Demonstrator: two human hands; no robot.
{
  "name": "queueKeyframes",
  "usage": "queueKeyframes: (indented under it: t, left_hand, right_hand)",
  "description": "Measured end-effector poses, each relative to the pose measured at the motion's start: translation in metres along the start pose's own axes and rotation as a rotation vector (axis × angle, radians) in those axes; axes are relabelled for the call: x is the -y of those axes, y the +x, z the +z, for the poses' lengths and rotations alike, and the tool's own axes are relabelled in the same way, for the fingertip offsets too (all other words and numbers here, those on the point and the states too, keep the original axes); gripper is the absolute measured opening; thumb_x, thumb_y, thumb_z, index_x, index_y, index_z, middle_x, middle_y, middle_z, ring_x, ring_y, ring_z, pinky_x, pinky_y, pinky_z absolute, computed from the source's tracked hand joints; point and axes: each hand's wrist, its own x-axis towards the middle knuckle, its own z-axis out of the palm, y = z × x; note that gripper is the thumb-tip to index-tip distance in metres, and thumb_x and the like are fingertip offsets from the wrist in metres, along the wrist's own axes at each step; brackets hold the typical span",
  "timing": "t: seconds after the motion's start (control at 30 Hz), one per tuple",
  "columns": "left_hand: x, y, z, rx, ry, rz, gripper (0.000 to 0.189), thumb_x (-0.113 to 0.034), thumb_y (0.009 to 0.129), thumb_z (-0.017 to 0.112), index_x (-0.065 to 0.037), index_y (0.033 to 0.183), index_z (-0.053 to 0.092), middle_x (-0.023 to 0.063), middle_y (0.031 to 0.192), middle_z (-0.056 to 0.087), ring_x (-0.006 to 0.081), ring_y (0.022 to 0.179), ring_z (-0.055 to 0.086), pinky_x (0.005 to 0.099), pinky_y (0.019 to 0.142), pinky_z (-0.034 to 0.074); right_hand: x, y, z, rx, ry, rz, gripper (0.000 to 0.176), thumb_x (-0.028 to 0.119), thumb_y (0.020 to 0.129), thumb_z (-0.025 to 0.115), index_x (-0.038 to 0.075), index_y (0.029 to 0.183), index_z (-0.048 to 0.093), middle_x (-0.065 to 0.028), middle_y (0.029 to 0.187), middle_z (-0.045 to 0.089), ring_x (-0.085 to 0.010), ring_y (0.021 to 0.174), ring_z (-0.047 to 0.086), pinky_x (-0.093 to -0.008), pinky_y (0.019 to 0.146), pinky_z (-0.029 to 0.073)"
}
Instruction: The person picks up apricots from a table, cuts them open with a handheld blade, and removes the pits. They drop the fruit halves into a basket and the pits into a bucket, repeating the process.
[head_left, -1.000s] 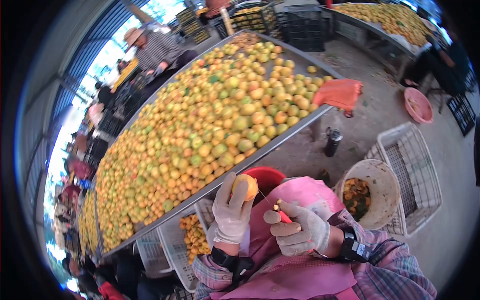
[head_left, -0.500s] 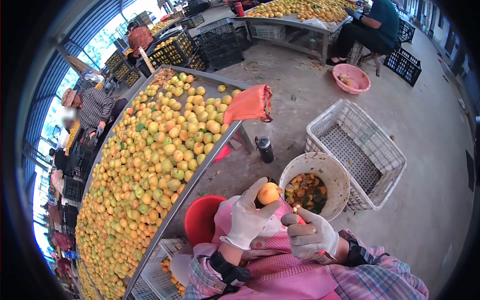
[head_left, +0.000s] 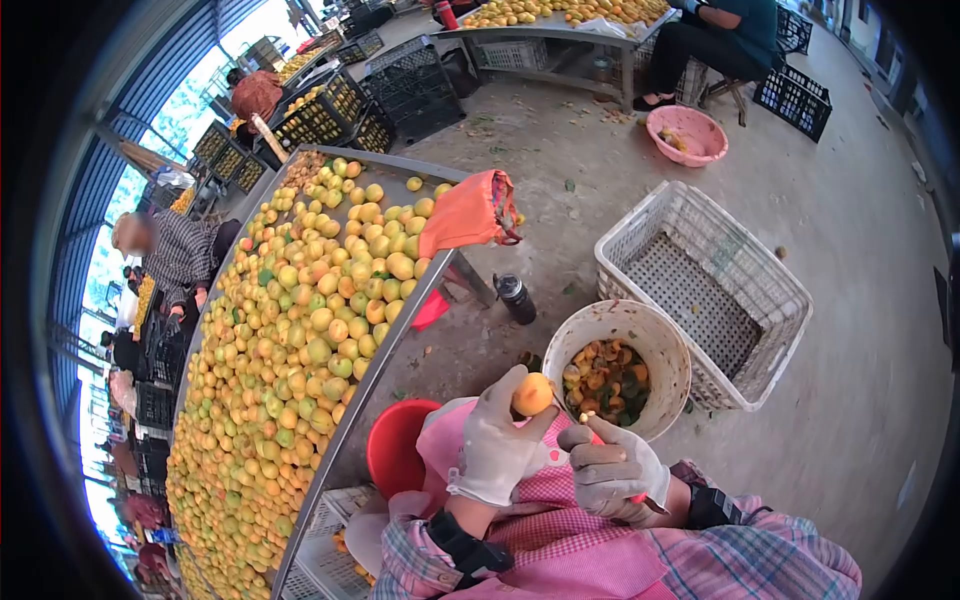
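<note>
A yellow-orange fruit (head_left: 532, 394) is pinched between the thumb and fingers of my gloved left hand (head_left: 498, 440). Just to the right, my gloved right hand (head_left: 615, 473) is closed around a red-handled tool (head_left: 597, 437), whose small tip shows above the fingers. The two hands are apart, over my pink apron. Beyond them stands a white bucket (head_left: 673, 344) with cut fruit pieces and dark leaves (head_left: 606, 381) inside. On the left, a metal-edged table (head_left: 372, 372) bears a large heap of similar fruit (head_left: 290, 350).
Right of the bucket is a white crate (head_left: 790, 335). A red bucket (head_left: 392, 450) stands beside the table, and a dark bottle (head_left: 515, 298) stands on the floor. An orange cloth bag (head_left: 465, 215) covers the table corner. Farther off are a pink basin (head_left: 715, 148) and people beside other fruit tables.
The whole view has shifted, with the table and floor objects slightly farther left. The fruit stays in my left hand and the tool in my right; the hands have moved slightly.
</note>
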Motion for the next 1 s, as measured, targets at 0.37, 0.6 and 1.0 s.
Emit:
queueKeyframes:
  t: [0.37,0.6,1.0]
  left_hand:
    - [0.007,0.002,-0.006,0.405,-0.419,-0.342,0.046,-0.017,0.084,0.074,-0.002,0.125,0.057,0.009,0.104,0.067,0.0152,0.09,0.065,0.0266,0.079,0.053]
    - [-0.005,-0.001,-0.017,0.469,-0.875,-0.582,0.05,-0.021,0.085,0.076,-0.001,0.125,0.052,0.0073,0.111,0.06,0.0137,0.085,0.06,0.0273,0.074,0.053]
    - [-0.007,-0.012,-0.037,0.389,-0.69,-0.276,0.06,0.0,0.078,0.078,-0.001,0.131,0.049,0.0091,0.117,0.059,0.0152,0.108,0.057,0.0311,0.08,0.06]
  right_hand:
    - [0.02,-0.018,0.01,0.045,-0.081,-0.071,0.035,0.039,0.105,0.033,0.009,0.087,0.042,0.001,0.056,0.04,-0.0099,0.036,0.037,-0.0245,0.026,0.034]
    - [0.036,-0.025,0.031,-0.554,-1.248,-0.588,0.021,0.024,0.094,0.056,0.003,0.099,0.053,0.0003,0.058,0.045,-0.0099,0.037,0.042,-0.0254,0.035,0.037]
    - [0.031,0.02,0.036,-0.694,-1.759,-0.247,0.039,0.026,0.085,0.067,-0.001,0.111,0.059,-0.0033,0.068,0.059,-0.011,0.043,0.053,-0.0242,0.04,0.042]
